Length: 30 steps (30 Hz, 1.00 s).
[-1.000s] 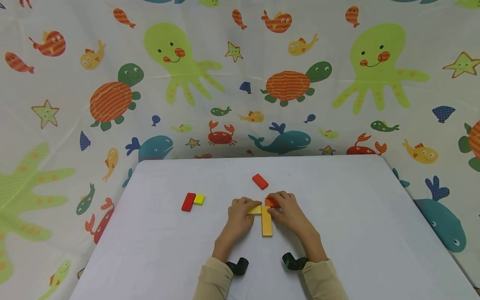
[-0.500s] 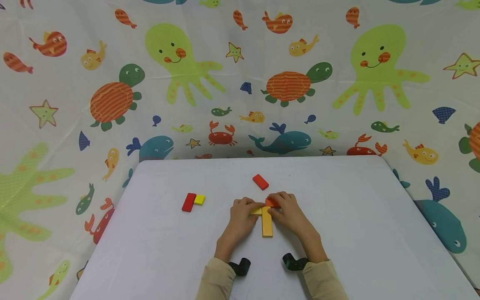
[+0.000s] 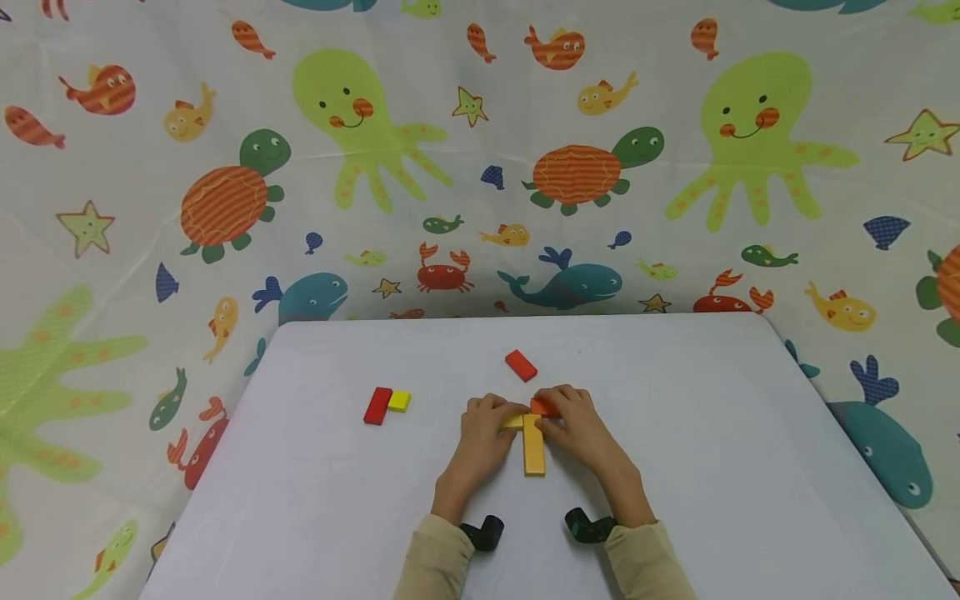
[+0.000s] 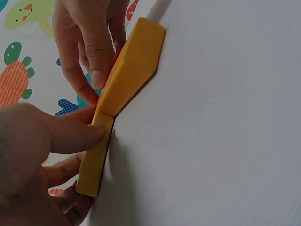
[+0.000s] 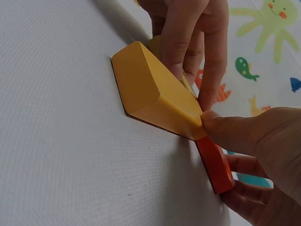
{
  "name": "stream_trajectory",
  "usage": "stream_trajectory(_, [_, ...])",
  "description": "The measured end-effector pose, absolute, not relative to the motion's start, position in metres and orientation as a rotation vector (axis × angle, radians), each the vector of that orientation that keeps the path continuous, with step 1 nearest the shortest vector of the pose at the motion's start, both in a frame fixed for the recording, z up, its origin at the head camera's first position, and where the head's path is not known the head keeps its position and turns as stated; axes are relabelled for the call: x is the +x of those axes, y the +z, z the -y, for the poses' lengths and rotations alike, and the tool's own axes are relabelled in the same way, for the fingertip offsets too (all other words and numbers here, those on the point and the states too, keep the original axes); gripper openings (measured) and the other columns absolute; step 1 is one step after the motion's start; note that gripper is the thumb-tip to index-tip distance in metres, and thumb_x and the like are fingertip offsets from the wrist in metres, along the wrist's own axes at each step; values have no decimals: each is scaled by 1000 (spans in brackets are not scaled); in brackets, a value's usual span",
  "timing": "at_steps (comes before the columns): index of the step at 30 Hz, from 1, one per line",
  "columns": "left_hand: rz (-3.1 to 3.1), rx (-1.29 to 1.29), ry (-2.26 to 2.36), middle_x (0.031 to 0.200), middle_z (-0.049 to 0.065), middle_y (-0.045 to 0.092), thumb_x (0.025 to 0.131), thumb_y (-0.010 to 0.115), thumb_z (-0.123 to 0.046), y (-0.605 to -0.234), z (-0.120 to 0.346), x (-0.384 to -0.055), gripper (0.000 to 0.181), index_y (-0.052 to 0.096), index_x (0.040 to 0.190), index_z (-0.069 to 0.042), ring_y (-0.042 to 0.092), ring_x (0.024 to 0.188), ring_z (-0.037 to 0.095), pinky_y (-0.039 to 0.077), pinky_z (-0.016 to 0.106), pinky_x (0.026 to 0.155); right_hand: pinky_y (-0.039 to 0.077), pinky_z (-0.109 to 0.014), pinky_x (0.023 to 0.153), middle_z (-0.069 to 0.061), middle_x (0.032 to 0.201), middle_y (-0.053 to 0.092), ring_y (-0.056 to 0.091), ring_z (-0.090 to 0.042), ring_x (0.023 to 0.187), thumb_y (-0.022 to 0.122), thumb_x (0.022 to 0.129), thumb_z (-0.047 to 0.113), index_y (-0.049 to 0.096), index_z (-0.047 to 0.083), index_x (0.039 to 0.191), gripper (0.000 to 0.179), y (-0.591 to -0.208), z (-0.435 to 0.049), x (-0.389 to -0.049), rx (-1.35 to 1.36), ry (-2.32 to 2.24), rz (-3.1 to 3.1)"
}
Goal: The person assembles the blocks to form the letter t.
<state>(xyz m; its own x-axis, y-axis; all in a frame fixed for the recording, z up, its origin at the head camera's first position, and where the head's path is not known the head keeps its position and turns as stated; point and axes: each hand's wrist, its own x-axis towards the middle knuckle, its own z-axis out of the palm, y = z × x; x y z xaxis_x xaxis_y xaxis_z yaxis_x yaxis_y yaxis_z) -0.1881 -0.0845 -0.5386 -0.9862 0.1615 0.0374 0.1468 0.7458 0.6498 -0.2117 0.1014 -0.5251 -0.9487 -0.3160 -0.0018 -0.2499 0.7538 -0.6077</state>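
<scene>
In the head view a long yellow block (image 3: 534,450) lies lengthwise on the white table. A yellow block (image 3: 513,422) meets its far end from the left and an orange block (image 3: 543,407) from the right. My left hand (image 3: 483,432) pinches the left yellow block; the left wrist view shows the thumb on this yellow block (image 4: 95,162) and fingers behind it. My right hand (image 3: 583,427) holds the orange block, with fingers behind the orange block (image 5: 216,165) and the thumb at the long block's corner in the right wrist view. The hands partly hide both side blocks.
A red block (image 3: 521,365) lies just beyond the hands. Off to the left, another red block (image 3: 378,406) sits against a small yellow block (image 3: 400,402). A cloth printed with sea animals (image 3: 480,167) hangs behind the table's far edge (image 3: 637,315).
My left hand has shifted slightly to the right, its fingertip now farther along the left yellow block. The right hand and the loose blocks stay where they were.
</scene>
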Motion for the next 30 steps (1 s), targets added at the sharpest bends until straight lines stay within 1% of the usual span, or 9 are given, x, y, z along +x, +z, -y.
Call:
stream_trajectory(5, [-2942, 240, 1088, 122, 7, 64, 99, 69, -11, -540, 84, -189, 30, 76, 125, -24, 47, 117, 27, 39, 45, 96, 51, -55, 110, -14, 140, 60, 47, -38, 135, 77, 95, 21, 65, 14, 136, 43, -526, -101, -212, -451, -967, -2843])
stream_trajectory(13, [-2998, 239, 1100, 122, 6, 64, 98, 71, -13, -541, 83, -191, 26, 76, 122, -24, 49, 116, 27, 41, 45, 96, 51, -55, 110, -13, 139, 61, 47, -37, 135, 77, 95, 21, 65, 15, 135, 42, -526, -101, -212, -454, -966, -2846])
stream_trajectory(20, [-3017, 220, 1132, 122, 6, 66, 97, 72, -10, -542, 81, -194, 26, 77, 120, -22, 49, 116, 27, 41, 44, 94, 51, -55, 110, -13, 138, 61, 47, -37, 135, 77, 95, 21, 66, 15, 134, 42, -527, -101, -212, -454, -973, -2847])
stream_trajectory(30, [-3009, 164, 1189, 122, 6, 67, 96, 73, -9, -539, 79, -197, 29, 76, 123, -21, 51, 118, 29, 42, 47, 99, 50, -56, 111, -13, 140, 61, 47, -38, 136, 77, 95, 21, 65, 14, 136, 44, -527, -102, -213, -447, -968, -2838])
